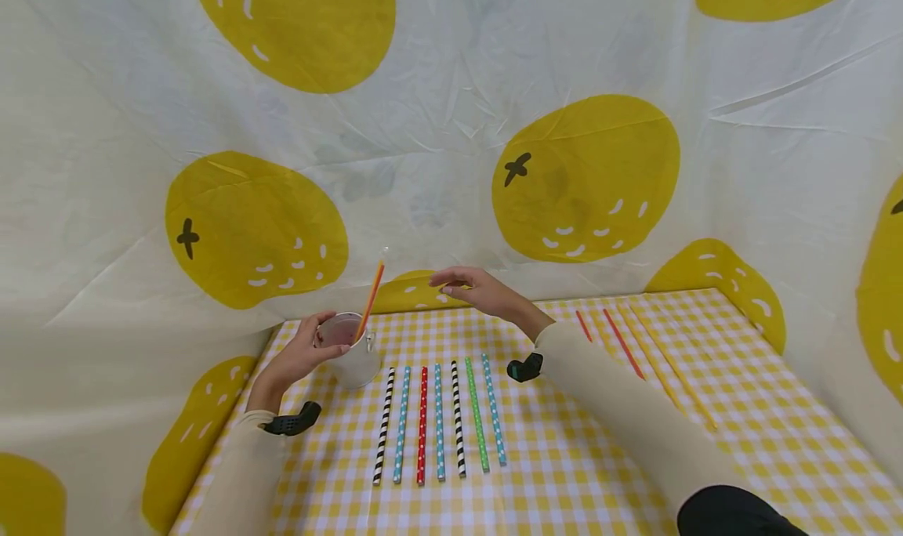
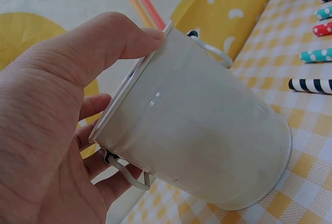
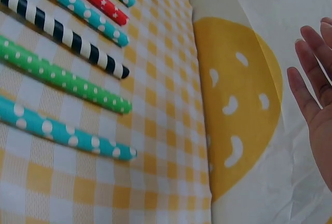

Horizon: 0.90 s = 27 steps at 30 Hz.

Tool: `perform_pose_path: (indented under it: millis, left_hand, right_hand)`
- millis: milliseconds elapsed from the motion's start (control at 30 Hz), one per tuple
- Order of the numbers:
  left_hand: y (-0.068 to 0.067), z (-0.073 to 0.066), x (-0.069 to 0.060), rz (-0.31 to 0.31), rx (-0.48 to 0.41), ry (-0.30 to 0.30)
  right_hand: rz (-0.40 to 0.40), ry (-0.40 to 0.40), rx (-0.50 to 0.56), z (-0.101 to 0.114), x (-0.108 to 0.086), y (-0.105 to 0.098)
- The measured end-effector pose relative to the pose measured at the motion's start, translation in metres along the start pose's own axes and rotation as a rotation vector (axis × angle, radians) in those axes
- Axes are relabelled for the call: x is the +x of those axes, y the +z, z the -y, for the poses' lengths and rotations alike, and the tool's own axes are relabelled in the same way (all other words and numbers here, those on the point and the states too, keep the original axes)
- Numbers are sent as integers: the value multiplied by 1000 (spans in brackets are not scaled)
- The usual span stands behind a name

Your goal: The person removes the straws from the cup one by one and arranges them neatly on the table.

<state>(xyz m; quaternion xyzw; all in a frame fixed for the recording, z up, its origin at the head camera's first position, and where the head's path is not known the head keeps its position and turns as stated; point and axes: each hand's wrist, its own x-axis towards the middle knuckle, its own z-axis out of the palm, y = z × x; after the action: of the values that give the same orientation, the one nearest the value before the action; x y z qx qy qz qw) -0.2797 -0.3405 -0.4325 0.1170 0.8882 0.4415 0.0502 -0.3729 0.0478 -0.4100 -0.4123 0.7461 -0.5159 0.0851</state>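
Observation:
My left hand [image 1: 299, 357] grips the rim of a small white metal bucket [image 2: 197, 120], thumb on the near side and fingers round the far side. The bucket has small wire handles at its sides. An orange straw [image 1: 371, 295] and a pinkish-red straw [image 2: 145, 1] lean out of its top. To the right, my right hand [image 1: 481, 291] is raised above the table's back edge, fingers loosely extended and holding nothing. Several patterned paper straws, including a red one [image 1: 422, 426] and a green dotted one [image 3: 62, 76], lie side by side in front of the bucket.
Red straws [image 1: 624, 343] and yellow straws [image 1: 673, 367] lie on the right part of the table, partly behind my right sleeve. A yellow-and-white checked cloth [image 1: 564, 473] covers the table. White fabric [image 1: 437, 113] printed with big yellow fruit hangs around it.

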Motion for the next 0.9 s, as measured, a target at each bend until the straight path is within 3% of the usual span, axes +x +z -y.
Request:
perform_pose_path:
  millis: [233, 533, 900]
  left_hand:
    - [1, -1, -1, 1, 5, -5]
    - [1, -2, 0, -3, 7, -29]
    - [0, 2, 0, -15, 9, -26]
  right_hand:
    - [69, 12, 15, 14, 20, 23]
    - [91, 16, -48, 31, 42, 51]
    - [136, -35, -19, 29, 59, 77]
